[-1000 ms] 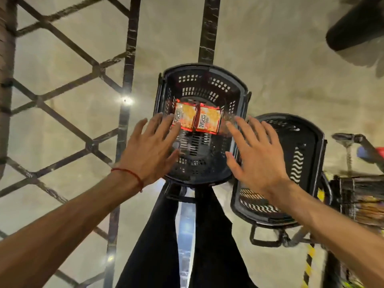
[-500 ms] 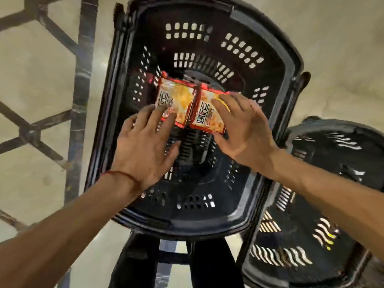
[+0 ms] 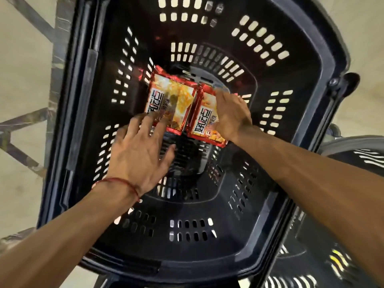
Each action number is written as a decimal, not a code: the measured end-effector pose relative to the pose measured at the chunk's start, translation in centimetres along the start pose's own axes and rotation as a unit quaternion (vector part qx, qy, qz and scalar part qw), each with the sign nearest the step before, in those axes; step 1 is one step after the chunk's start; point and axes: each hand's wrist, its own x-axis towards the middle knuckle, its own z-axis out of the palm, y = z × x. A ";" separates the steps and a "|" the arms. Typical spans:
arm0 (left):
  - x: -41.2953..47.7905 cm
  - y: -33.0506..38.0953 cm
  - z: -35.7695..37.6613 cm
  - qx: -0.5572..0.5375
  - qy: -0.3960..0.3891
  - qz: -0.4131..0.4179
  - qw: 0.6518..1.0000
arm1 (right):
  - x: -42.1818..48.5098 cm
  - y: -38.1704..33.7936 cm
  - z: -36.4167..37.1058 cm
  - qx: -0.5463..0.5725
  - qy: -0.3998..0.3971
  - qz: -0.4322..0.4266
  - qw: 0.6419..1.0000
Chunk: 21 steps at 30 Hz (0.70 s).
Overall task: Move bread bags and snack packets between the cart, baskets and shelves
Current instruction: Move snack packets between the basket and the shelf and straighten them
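Left packet (image 3: 169, 100) and right packet (image 3: 204, 124) are lying touching in the basket's (image 3: 311, 84) middle. Left hand (image 3: 139, 154), fingers spread, is touching one; right hand (image 3: 232, 113) is curling round the other. Advised: pinch both edges before lifting.

Two red-orange snack packets (image 3: 170, 102) (image 3: 205, 123) flat in black basket (image 3: 301, 113).

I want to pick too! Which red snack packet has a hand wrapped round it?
The red-and-orange foil snack packet on the right: the right hand curls round it. The left packet only has straight fingers of the left hand on its near edge.
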 end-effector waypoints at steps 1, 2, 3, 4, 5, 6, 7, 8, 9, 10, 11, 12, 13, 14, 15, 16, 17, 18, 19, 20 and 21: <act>0.1 0.0 0.0 -0.003 -0.001 0.000 1.000 | 0.0 0.0 0.0 -0.007 -0.003 0.006 1.000; 0.1 0.0 0.0 -0.007 -0.001 -0.002 1.000 | -0.1 -0.1 0.0 -0.016 -0.009 0.014 1.000; 0.2 -0.1 0.0 -0.011 -0.002 -0.006 1.000 | -0.2 -0.2 -0.1 -0.021 -0.013 0.023 0.999; 0.2 -0.2 0.0 -0.014 -0.006 -0.009 1.000 | -0.3 -0.3 -0.3 -0.021 -0.015 0.033 0.999; 0.2 -0.3 0.0 -0.016 -0.010 -0.012 1.000 | -0.4 -0.4 -0.4 -0.014 -0.020 0.042 0.999; 0.2 -0.4 0.0 -0.021 -0.011 -0.013 1.000 | -0.6 -0.6 -0.8 -0.002 -0.028 0.052 0.998; 0.1 -0.5 0.0 -0.028 -0.009 -0.013 0.999 | -0.8 -0.6 -1.0 0.013 -0.037 0.061 0.997; -0.1 -0.6 0.0 -0.035 -0.005 -0.012 0.999 | -1.0 -0.6 -1.3 0.030 -0.045 0.070 0.996; -0.3 -0.7 -0.1 -0.040 -0.001 -0.011 0.999 | -1.3 -0.5 -1.6 0.055 -0.045 0.078 0.994; -0.5 -0.8 -0.3 -0.047 0.003 -0.012 0.999 | -1.7 -0.3 -1.9 0.084 -0.036 0.082 0.992; -0.7 -0.8 -0.4 -0.057 0.006 -0.017 0.998 | -2.1 0.0 -2.0 0.117 -0.021 0.086 0.989; -0.9 -0.8 -0.5 -0.070 0.005 -0.025 0.997 | -2.7 0.1 -2.3 0.149 -0.004 0.087 0.985; -1.0 -0.8 -0.6 -0.084 0.003 -0.034 0.996 | -3.4 0.3 -2.3 0.178 0.015 0.085 0.980; -1.1 -0.7 -0.6 -0.100 0.000 -0.043 0.994 | -4.1 0.4 -2.5 0.203 0.036 0.086 0.975; -1.2 -0.7 -0.5 -0.115 -0.001 -0.054 0.992 | -4.7 0.5 -2.6 0.239 0.058 0.090 0.965; -1.2 -0.7 -0.4 -0.131 -0.003 -0.063 0.989 | -5.2 0.5 -2.7 0.284 0.076 0.102 0.950; -1.2 -0.5 -0.3 -0.147 -0.007 -0.072 0.986 | -5.5 0.4 -2.8 0.334 0.092 0.119 0.931; -1.2 -0.3 -0.2 -0.170 -0.011 -0.083 0.982 | -5.8 0.2 -3.1 0.379 0.103 0.138 0.909; -1.1 -0.2 0.0 -0.202 -0.012 -0.098 0.974 | -6.0 0.0 -3.3 0.417 0.116 0.153 0.888; -0.8 0.0 0.3 -0.241 -0.009 -0.116 0.964 | -6.1 -0.1 -3.3 0.446 0.128 0.166 0.870; -0.4 0.3 0.7 -0.287 0.000 -0.134 0.949 | -6.0 -0.3 -3.3 0.471 0.142 0.176 0.853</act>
